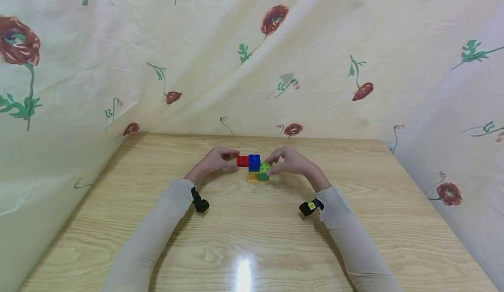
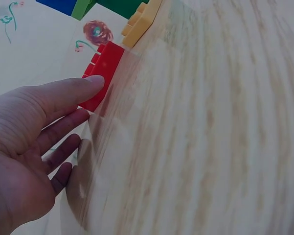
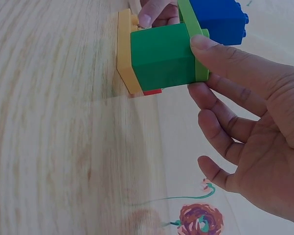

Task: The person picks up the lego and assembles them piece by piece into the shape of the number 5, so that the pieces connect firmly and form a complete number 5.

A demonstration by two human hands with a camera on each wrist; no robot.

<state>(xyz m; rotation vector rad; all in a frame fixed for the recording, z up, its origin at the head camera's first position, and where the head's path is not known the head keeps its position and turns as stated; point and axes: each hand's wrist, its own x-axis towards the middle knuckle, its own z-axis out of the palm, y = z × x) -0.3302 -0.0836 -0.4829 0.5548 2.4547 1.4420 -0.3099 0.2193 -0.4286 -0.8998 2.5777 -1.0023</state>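
Between the hands stands a brick stack: a yellow piece [image 3: 124,56] at the bottom, a dark green block [image 3: 161,56] on its right part, a thin light green piece [image 3: 201,61] above, and a tall blue brick [image 1: 254,163] on top at the left. My right hand [image 1: 292,161] pinches the light green piece, its thumb on the near side and its lower fingers spread. At the left of the stack, my left hand [image 2: 34,127] pinches a red brick [image 2: 106,68] between thumb and fingers. The red brick is apart from the yellow piece in the left wrist view.
The stack and hands are over a light wood table [image 1: 244,222]. A cream curtain [image 1: 204,64] with printed red flowers hangs behind the table and along both sides. Dark wrist cameras stick out below the left wrist [image 1: 201,204] and right wrist [image 1: 309,207].
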